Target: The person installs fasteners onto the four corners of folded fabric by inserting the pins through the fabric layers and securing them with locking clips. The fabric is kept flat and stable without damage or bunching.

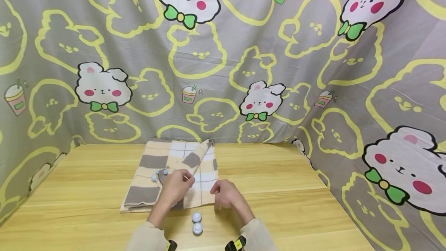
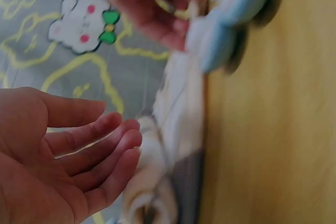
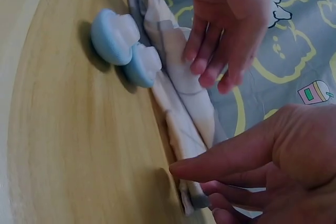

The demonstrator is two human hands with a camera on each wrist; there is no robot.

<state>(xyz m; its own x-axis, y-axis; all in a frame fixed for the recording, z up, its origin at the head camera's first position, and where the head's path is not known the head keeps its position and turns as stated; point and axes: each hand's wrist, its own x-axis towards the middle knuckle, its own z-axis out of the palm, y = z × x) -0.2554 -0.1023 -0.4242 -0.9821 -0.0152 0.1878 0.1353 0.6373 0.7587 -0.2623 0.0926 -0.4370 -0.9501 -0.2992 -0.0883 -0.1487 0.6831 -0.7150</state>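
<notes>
A folded checked cloth [image 1: 181, 162] in beige, grey and white lies on the wooden table [image 1: 278, 189]. My left hand [image 1: 179, 185] hovers over its near part with relaxed, straight fingers [image 3: 210, 61] that brush the folded edge [image 3: 178, 87]; its palm is empty [image 2: 79, 150]. My right hand [image 1: 221, 196] sits just right of the cloth's front corner, one finger [image 3: 210, 163] stretched toward the cloth's edge, holding nothing. Two small blue-and-white pieces [image 1: 196, 222] lie on the table between my wrists, seen close up in the right wrist view [image 3: 123, 45].
More small blue pieces [image 1: 154, 176] and a grey curved part [image 1: 161, 179] lie on the cloth left of my left hand. A patterned grey and yellow sheet [image 1: 223, 69] walls the table at the back and on both sides.
</notes>
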